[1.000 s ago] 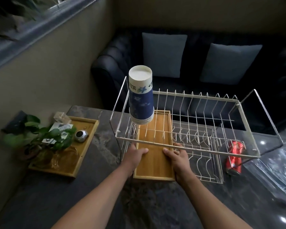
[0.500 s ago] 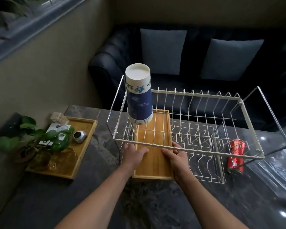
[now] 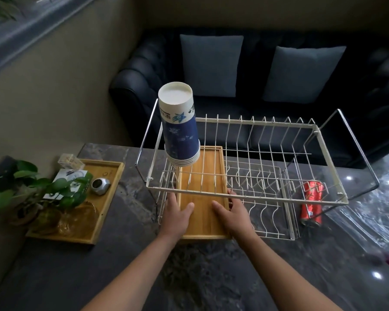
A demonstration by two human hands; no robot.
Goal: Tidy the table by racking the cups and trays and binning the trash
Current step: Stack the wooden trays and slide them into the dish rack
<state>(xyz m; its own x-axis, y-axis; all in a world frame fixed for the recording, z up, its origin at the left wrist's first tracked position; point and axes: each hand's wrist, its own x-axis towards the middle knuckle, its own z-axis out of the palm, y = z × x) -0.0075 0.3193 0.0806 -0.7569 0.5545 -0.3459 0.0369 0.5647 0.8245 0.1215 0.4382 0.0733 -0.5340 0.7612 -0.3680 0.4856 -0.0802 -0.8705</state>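
A bamboo tray [image 3: 201, 198] lies flat on the lower tier of a white wire dish rack [image 3: 245, 189], its near end sticking out over the table. My left hand [image 3: 177, 213] grips its left edge and my right hand [image 3: 233, 213] grips its right edge, thumbs on top. A stack of upside-down blue and white paper cups [image 3: 180, 124] stands on the rack's upper left corner. A red can [image 3: 311, 203] lies on its side on the table behind the rack's right end.
A second bamboo tray [image 3: 106, 194] at the left holds a potted plant [image 3: 32, 194], a small silver object [image 3: 100, 186], a box and glass items. Clear plastic sheeting [image 3: 373, 209] covers the table's right side. A dark sofa [image 3: 256, 86] with two cushions stands beyond the table.
The tray has slid a little further into the rack's lower tier with both hands following. The view has shifted slightly; cups and can stay put.
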